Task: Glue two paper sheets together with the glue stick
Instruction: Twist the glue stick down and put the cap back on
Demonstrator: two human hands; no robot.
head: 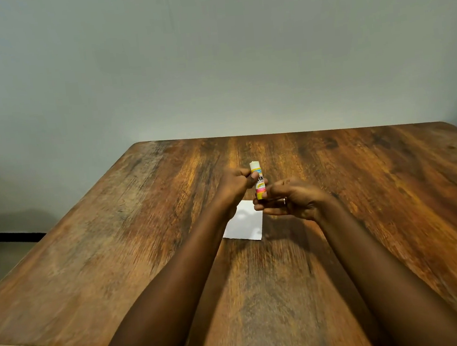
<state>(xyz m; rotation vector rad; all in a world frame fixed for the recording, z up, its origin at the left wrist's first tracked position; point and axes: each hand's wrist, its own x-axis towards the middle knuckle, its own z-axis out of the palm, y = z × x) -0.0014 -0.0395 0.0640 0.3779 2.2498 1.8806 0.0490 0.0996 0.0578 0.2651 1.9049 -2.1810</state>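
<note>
A small glue stick (pixel 258 179) with a white top, a printed label and a yellow base stands upright in the air above the table. My left hand (pixel 233 189) grips its upper body from the left. My right hand (pixel 291 199) pinches the yellow base from the right, a ring on one finger. No cap shows on the top. Below the hands a white paper sheet (pixel 245 224) lies flat on the wooden table (pixel 116 239). My left wrist covers the sheet's left part. I cannot tell whether it is one sheet or two stacked.
The table's far edge meets a plain grey wall (pixel 211 63). The near edge runs along the bottom left, and the left edge drops to a floor with a dark skirting strip (pixel 7 236). Both my forearms reach in from the bottom of the view.
</note>
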